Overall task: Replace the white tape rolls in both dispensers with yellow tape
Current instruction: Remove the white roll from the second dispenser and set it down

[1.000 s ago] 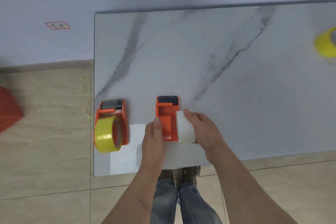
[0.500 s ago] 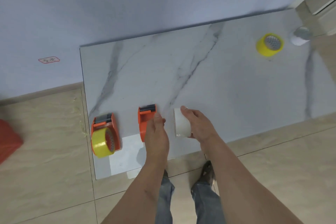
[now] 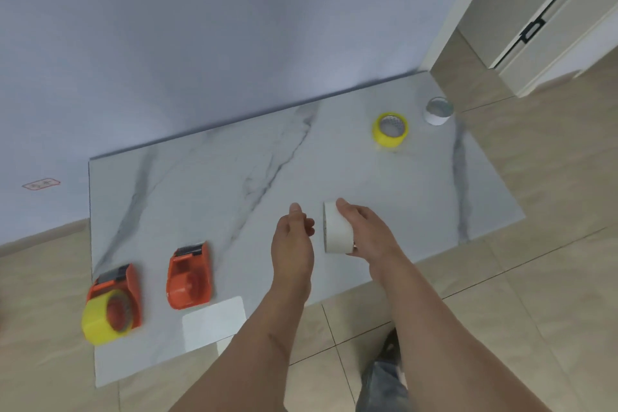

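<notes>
White roll (image 3: 337,227) — light, stiff, slick-sided — sits gripped across its width in the right hand (image 3: 368,231); left hand (image 3: 294,241) hangs loosely curled, empty. Yellow roll (image 3: 390,128) lies well beyond — best pinched across its rim.

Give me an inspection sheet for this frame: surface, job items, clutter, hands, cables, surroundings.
Surface: marble-look slab lying on a tiled floor, grey veins.
Job's things: left dispenser carries a yellow roll; middle dispenser has a bare hub; spare yellow roll and a white roll stand at the far right; removed white roll is off the dispenser.
Clutter: white sheet at the near edge.
Hands: right hand grips the removed white roll; left hand loosely curled, holds nothing.
Cables: nothing seen.
Surroundings: pale wall with a small red label, cabinet door at the upper right.
</notes>
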